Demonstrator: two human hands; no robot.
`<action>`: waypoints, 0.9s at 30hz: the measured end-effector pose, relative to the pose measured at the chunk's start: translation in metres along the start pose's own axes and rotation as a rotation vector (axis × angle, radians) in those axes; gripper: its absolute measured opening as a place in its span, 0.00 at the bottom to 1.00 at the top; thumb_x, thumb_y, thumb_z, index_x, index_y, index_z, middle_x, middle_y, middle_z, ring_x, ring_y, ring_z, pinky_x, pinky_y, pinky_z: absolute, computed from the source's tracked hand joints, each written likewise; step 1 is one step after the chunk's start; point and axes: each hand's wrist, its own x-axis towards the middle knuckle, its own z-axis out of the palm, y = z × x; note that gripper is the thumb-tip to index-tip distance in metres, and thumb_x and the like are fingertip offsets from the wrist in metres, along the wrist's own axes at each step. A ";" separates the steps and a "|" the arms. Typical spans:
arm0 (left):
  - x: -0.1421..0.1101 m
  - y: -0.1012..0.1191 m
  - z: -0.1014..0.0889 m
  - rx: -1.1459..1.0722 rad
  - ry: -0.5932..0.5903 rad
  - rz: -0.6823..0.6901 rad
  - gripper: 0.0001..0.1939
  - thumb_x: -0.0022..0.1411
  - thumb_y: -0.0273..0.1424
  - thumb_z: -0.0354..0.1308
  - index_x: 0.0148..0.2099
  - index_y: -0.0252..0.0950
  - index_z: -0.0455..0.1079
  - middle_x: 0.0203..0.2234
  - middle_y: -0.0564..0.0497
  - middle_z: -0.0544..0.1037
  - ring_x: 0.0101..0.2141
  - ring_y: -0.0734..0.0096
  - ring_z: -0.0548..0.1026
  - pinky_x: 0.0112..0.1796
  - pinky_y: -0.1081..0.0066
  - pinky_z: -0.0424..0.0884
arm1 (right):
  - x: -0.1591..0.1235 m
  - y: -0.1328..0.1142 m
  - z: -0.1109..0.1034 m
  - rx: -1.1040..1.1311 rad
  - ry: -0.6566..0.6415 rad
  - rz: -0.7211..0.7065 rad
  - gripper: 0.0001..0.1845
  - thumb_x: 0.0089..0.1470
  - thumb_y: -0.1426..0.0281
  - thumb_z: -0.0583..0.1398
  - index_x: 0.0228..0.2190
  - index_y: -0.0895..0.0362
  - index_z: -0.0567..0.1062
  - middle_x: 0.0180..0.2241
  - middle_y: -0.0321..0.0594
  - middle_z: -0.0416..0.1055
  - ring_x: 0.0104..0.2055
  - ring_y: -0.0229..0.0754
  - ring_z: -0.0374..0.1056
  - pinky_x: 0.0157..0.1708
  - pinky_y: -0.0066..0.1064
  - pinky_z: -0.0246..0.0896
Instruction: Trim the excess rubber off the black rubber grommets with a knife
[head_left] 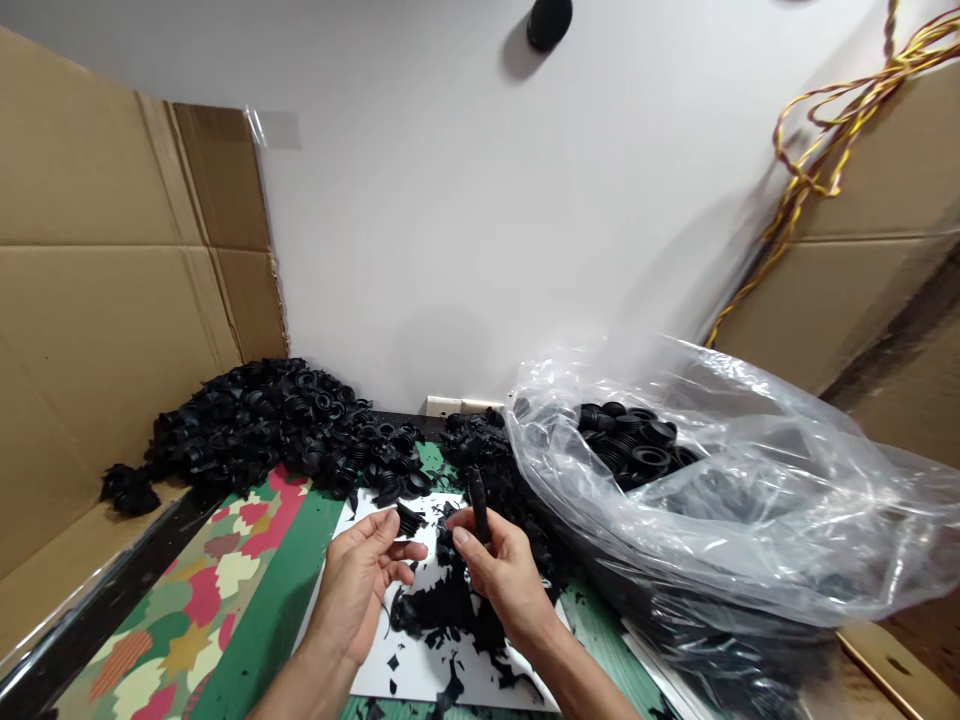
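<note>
My left hand pinches a small black ribbed rubber part between thumb and fingertips. My right hand is closed on a dark tool or rubber piece that sticks up from its fingers; I cannot make out which. Both hands hover over a white sheet strewn with black rubber trimmings. A large heap of black ribbed rubber parts lies behind the hands to the left.
A clear plastic bag holding more black rubber parts fills the right side. Cardboard panels wall in the left and right. A patterned green mat covers the table. Yellow-red twisted wires hang at upper right.
</note>
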 end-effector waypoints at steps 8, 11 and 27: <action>-0.001 -0.005 -0.007 0.073 0.032 -0.090 0.11 0.52 0.32 0.64 0.30 0.27 0.73 0.26 0.42 0.79 0.18 0.75 0.74 0.14 0.80 0.64 | -0.003 0.006 0.006 -0.064 -0.016 -0.036 0.20 0.44 0.55 0.64 0.30 0.59 0.74 0.17 0.30 0.59 0.16 0.29 0.46 0.14 0.23 0.40; -0.004 -0.010 -0.006 0.151 0.013 -0.086 0.16 0.48 0.39 0.66 0.28 0.28 0.72 0.22 0.45 0.77 0.16 0.76 0.72 0.13 0.80 0.62 | -0.003 0.005 0.010 -0.056 -0.018 -0.049 0.21 0.41 0.54 0.65 0.29 0.59 0.74 0.19 0.32 0.62 0.17 0.30 0.48 0.14 0.23 0.41; 0.071 0.035 0.024 1.432 -0.145 0.578 0.05 0.50 0.27 0.58 0.32 0.41 0.70 0.36 0.50 0.76 0.42 0.60 0.72 0.43 0.65 0.64 | 0.010 -0.015 -0.002 0.312 0.027 0.178 0.25 0.33 0.52 0.68 0.17 0.58 0.65 0.08 0.20 0.47 0.11 0.23 0.34 0.11 0.21 0.29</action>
